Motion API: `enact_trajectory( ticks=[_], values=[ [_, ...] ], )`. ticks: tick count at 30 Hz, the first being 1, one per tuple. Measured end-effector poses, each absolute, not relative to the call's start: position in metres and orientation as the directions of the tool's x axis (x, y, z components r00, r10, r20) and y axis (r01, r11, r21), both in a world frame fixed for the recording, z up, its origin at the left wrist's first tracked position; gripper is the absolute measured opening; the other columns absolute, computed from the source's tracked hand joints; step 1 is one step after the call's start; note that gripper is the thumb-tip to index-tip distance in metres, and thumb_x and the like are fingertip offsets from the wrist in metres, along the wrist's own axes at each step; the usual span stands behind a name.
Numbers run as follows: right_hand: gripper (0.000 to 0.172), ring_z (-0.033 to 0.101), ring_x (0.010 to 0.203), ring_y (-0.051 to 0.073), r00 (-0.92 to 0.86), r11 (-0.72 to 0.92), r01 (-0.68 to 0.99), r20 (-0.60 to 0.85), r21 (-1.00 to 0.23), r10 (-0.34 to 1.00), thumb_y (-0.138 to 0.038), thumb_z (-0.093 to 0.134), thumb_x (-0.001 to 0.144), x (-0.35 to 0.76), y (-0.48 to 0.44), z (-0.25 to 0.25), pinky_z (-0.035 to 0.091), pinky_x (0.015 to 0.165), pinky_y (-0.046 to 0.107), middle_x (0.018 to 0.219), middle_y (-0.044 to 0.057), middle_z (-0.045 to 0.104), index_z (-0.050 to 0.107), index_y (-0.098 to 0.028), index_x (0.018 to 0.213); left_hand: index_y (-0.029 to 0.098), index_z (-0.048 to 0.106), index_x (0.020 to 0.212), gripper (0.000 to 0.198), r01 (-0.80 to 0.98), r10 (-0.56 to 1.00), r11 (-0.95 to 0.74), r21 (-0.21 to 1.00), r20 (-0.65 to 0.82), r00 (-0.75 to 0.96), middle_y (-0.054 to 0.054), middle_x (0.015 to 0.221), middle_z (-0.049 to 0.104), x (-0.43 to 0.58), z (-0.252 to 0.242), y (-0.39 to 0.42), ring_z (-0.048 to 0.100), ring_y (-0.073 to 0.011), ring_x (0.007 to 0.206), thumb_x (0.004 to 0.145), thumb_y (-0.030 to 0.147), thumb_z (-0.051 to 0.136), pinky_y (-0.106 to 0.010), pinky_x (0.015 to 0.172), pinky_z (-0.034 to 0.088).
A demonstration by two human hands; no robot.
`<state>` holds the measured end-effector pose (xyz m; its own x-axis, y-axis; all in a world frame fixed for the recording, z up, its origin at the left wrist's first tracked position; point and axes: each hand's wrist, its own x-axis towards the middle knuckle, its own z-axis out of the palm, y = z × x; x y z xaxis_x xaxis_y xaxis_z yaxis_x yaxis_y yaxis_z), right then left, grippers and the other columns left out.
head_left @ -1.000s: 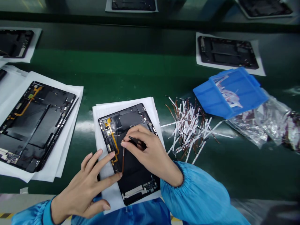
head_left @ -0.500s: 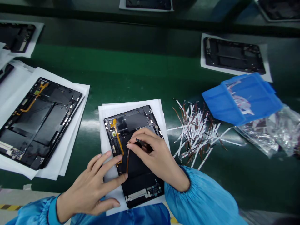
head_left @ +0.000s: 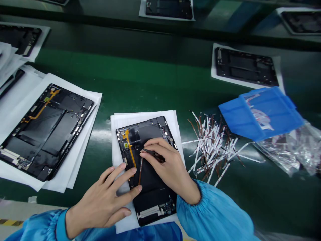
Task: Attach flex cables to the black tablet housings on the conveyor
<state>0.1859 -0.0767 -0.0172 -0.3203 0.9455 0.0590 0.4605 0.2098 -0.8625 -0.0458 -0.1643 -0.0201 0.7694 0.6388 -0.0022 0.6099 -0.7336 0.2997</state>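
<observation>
Brown strip [head_left: 140, 170]: lies on the tablet shell [head_left: 151, 182], beside the yellow flex cable [head_left: 130, 147]; could skew if my two hands pull unevenly.
Left hand [head_left: 105, 195]: fingers spread, index tip at the strip's lower end; rolling that tip could drag it off line.
Right hand [head_left: 167, 164]: thumb and fingers pinching a dark tool [head_left: 156, 155] at the strip's upper end; can't tell if the tip touches. A slip could scratch the shell or snag the flex.
White paper [head_left: 116, 154]: under the shell; sideways push could slide it on the tabletop [head_left: 140, 90].
Loose strips [head_left: 212, 147]: heap near my sleeve [head_left: 213, 211], which could sweep it.
View: vs half a second ago, shell sits slightly right and lower; hands hold nearly the same spots.
</observation>
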Motion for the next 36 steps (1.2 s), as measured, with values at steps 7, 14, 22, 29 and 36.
enact_trajectory(
  ticks=[7, 14, 22, 29, 36],
  values=[
    [0.002, 0.068, 0.088, 0.018, -0.268, 0.207, 0.544, 0.066, -0.814, 0.961, -0.018, 0.069, 0.089, 0.184, -0.078, -0.024, 0.057, 0.078, 0.03, 0.104, 0.007, 0.065, 0.069, -0.018, 0.09, 0.029, 0.054, 0.139, 0.046, 0.617, 0.671, -0.703, 0.353, 0.044, 0.74, -0.013, 0.149, 0.041, -0.041, -0.019, -0.164, 0.016, -0.0351, 0.148, 0.095, 0.045, 0.057, -0.045, 0.112, 0.02],
    [0.004, 0.068, 0.083, 0.017, -0.277, 0.234, 0.584, 0.08, -0.777, 0.958, -0.015, 0.067, 0.09, 0.181, -0.079, -0.026, 0.056, 0.068, 0.028, 0.111, 0.008, 0.066, 0.069, -0.018, 0.091, 0.027, 0.059, 0.134, 0.041, 0.61, 0.671, -0.712, 0.349, 0.082, 0.737, -0.013, 0.144, 0.045, -0.039, -0.015, -0.161, 0.025, -0.0362, 0.142, 0.096, 0.042, 0.057, -0.045, 0.108, 0.023],
    [0.004, 0.068, 0.083, 0.017, -0.29, 0.268, 0.596, 0.109, -0.756, 0.951, -0.016, 0.066, 0.09, 0.181, -0.079, -0.027, 0.057, 0.07, 0.028, 0.111, 0.008, 0.065, 0.069, -0.018, 0.091, 0.028, 0.063, 0.129, 0.036, 0.618, 0.674, -0.717, 0.323, 0.096, 0.732, -0.01, 0.144, 0.048, -0.036, -0.015, -0.159, 0.033, -0.0351, 0.138, 0.095, 0.04, 0.058, -0.044, 0.109, 0.023],
    [0.022, 0.068, 0.092, 0.02, -0.353, 0.324, 0.614, 0.116, -0.72, 0.928, -0.017, 0.056, 0.096, 0.183, -0.083, -0.026, 0.059, 0.083, 0.035, 0.118, 0.009, 0.062, 0.064, -0.022, 0.116, 0.031, 0.059, 0.135, 0.047, 0.642, 0.683, -0.719, 0.268, 0.1, 0.723, -0.011, 0.147, 0.045, -0.038, -0.02, -0.165, 0.034, -0.0366, 0.138, 0.093, 0.053, 0.059, -0.044, 0.109, 0.024],
    [0.062, 0.064, 0.101, 0.019, -0.175, 0.146, 0.45, 0.073, -0.881, 0.982, -0.016, 0.06, 0.093, 0.184, -0.081, -0.03, 0.059, 0.082, 0.033, 0.122, 0.006, 0.059, 0.035, -0.032, 0.147, 0.028, 0.041, 0.151, 0.084, 0.697, 0.714, -0.69, 0.193, 0.031, 0.699, -0.021, 0.153, 0.032, -0.035, -0.019, -0.166, 0.028, -0.0458, 0.14, 0.082, 0.074, 0.057, -0.05, 0.108, 0.022]
  ],
)
